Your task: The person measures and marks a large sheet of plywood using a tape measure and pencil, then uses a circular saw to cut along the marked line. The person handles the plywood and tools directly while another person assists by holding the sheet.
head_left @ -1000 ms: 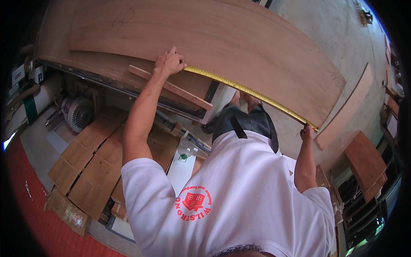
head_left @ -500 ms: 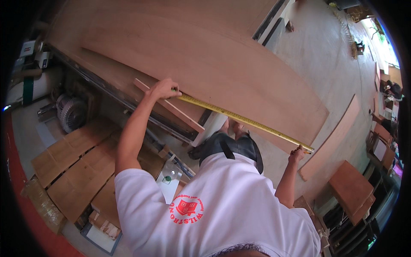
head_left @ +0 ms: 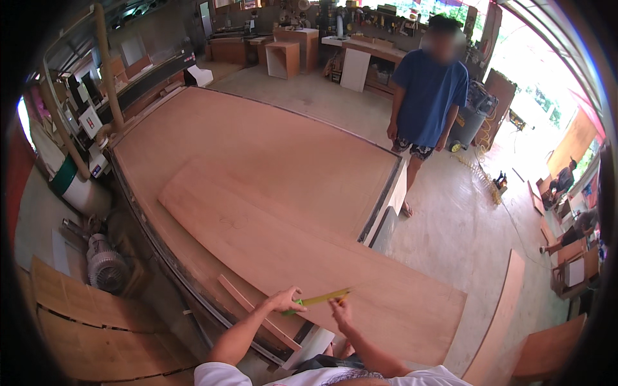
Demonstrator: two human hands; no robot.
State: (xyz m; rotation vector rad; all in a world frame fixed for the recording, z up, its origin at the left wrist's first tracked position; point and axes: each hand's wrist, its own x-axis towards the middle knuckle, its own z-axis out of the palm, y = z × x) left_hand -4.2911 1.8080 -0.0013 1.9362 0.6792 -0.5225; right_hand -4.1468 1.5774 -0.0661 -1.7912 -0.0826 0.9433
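A green tape measure [head_left: 291, 312] sits in my left hand [head_left: 280, 300], whose fingers are curled around its case. Its short yellow blade [head_left: 320, 298] sticks out to the right, just above a long wooden panel. My right hand [head_left: 342, 312] is closed beside the blade's free end, on a thin orange thing [head_left: 342, 298] that looks like a pencil. Whether these fingers also touch the blade I cannot tell. The long panel [head_left: 277, 235] lies on a wide table [head_left: 257, 135] and juts past its near right end. A narrow wood strip [head_left: 257, 312] rests by my left forearm.
A person in a blue shirt [head_left: 430, 96] stands beyond the table's right corner. One long board [head_left: 499, 315] lies on the floor at right. Flattened cardboard [head_left: 96, 328] and a grey motor [head_left: 105, 264] are at left. Other people sit far right.
The tape blade, stretched long between my hands before, is now short. My right hand has come in close to my left. The view has lifted, bringing the standing person and far workshop into sight.
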